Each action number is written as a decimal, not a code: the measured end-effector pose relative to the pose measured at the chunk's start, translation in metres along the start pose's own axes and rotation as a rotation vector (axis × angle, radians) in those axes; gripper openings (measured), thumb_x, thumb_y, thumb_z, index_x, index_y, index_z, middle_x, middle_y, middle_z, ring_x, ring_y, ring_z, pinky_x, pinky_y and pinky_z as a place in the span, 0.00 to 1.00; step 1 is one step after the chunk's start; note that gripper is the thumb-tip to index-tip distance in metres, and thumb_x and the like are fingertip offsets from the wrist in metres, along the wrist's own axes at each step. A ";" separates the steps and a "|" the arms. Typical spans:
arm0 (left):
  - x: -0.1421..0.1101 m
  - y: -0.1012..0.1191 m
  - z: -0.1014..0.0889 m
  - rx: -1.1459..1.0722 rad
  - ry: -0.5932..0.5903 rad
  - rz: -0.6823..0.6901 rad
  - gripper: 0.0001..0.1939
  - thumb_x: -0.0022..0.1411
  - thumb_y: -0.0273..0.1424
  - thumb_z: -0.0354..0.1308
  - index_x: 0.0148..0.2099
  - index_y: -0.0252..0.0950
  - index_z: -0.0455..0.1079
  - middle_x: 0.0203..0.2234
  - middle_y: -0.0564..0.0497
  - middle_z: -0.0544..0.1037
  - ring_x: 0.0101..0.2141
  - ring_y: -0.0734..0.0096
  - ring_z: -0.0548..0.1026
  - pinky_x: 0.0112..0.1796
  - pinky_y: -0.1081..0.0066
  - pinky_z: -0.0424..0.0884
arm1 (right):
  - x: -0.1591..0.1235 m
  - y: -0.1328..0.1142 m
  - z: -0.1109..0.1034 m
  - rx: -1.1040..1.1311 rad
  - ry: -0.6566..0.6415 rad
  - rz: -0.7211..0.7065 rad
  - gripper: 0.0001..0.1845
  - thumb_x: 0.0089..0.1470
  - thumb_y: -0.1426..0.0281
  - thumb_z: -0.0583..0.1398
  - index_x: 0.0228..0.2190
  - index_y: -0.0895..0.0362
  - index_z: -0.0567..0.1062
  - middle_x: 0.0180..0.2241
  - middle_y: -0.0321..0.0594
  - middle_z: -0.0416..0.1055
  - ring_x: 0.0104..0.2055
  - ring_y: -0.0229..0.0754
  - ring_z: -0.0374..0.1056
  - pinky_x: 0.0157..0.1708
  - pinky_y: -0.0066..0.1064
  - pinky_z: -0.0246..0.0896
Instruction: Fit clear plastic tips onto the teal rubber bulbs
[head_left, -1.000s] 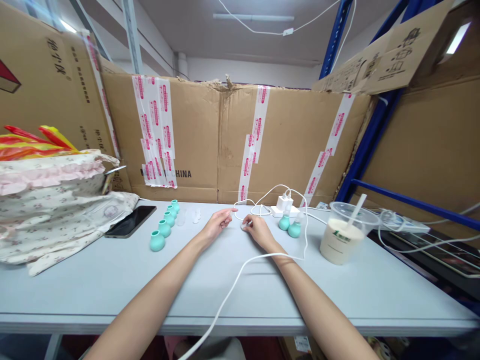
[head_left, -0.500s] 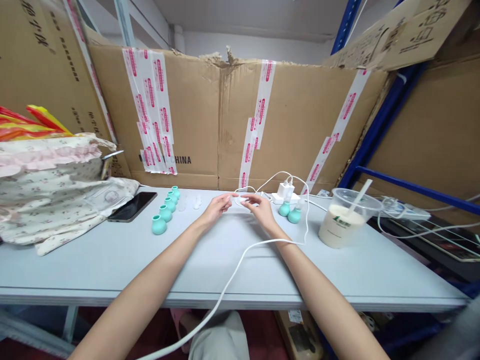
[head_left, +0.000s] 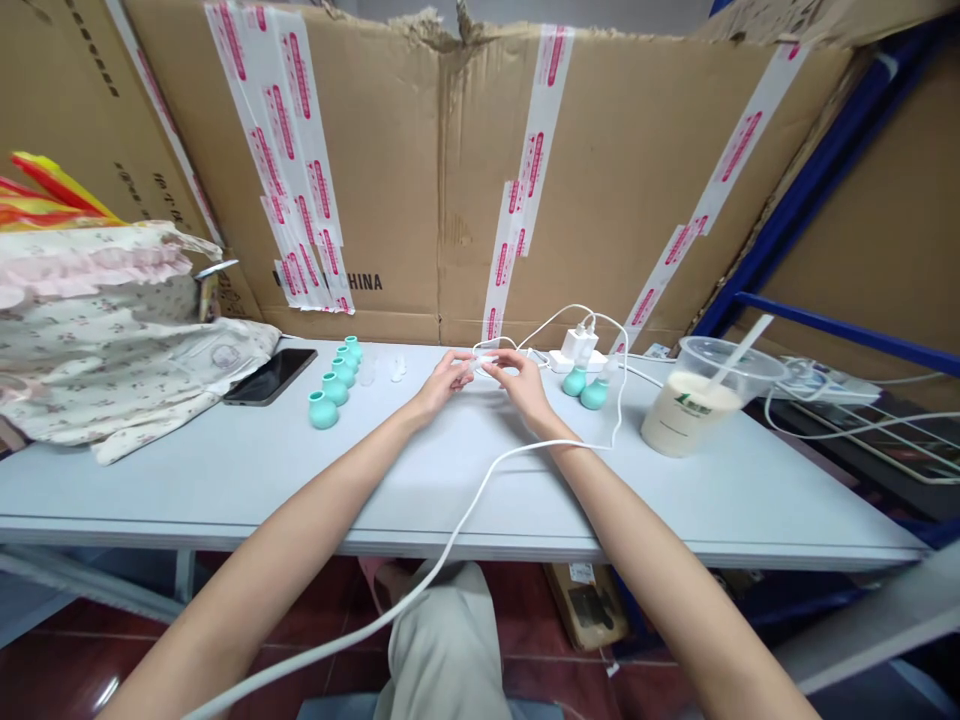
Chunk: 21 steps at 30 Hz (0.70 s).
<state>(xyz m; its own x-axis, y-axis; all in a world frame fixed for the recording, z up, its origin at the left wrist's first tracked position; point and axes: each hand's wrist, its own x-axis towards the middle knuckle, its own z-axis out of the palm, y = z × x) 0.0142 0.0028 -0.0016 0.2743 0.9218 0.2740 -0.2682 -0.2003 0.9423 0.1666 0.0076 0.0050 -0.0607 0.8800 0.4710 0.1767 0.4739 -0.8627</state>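
Observation:
My left hand [head_left: 447,383] and my right hand [head_left: 523,386] meet above the middle of the table, fingertips pinched on a small clear piece [head_left: 484,359]. Its exact kind cannot be made out. Left of my hands stands a slanting row of several small teal bulbs with open necks, the nearest teal bulb [head_left: 322,411] facing me. Beside that row are small clear plastic pieces [head_left: 398,369]. To the right, two teal bulbs [head_left: 594,393] have clear tops fitted in their necks.
A white cable [head_left: 495,465] crosses over my right forearm from a charger [head_left: 580,346] on a power strip. A lidded drink cup [head_left: 686,410] with a straw stands at right. At left lie a black phone [head_left: 271,377] and a floral cloth bag [head_left: 135,350]. Cardboard [head_left: 390,200] walls the back.
The view has tilted down, so the table sits higher in the picture. My hands stay together at the same place, with the clear piece showing more plainly between their fingertips.

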 end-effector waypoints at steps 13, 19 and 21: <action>-0.007 -0.002 0.001 0.466 -0.040 0.150 0.16 0.57 0.35 0.52 0.43 0.37 0.50 0.31 0.54 0.68 0.29 0.77 0.64 0.34 0.74 0.57 | 0.000 -0.001 -0.002 0.106 -0.047 0.121 0.20 0.38 0.59 0.62 0.33 0.60 0.74 0.25 0.38 0.70 0.26 0.34 0.64 0.19 0.22 0.52; -0.010 -0.005 -0.002 0.805 -0.022 0.193 0.09 0.62 0.37 0.44 0.40 0.36 0.56 0.24 0.55 0.65 0.27 0.73 0.64 0.33 0.72 0.57 | 0.000 0.003 0.001 0.101 -0.025 0.171 0.20 0.34 0.59 0.64 0.29 0.61 0.74 0.22 0.38 0.69 0.24 0.35 0.63 0.18 0.23 0.50; -0.010 -0.004 -0.002 0.852 -0.026 0.222 0.11 0.63 0.37 0.41 0.37 0.36 0.58 0.23 0.54 0.65 0.27 0.72 0.63 0.33 0.72 0.57 | 0.000 0.005 0.003 0.098 -0.027 0.180 0.20 0.33 0.59 0.64 0.28 0.61 0.74 0.22 0.39 0.69 0.24 0.35 0.63 0.17 0.22 0.51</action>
<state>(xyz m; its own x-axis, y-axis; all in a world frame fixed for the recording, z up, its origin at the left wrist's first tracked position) 0.0105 -0.0052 -0.0080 0.3215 0.8263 0.4626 0.4590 -0.5632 0.6871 0.1650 0.0104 0.0000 -0.0631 0.9508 0.3033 0.0906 0.3081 -0.9470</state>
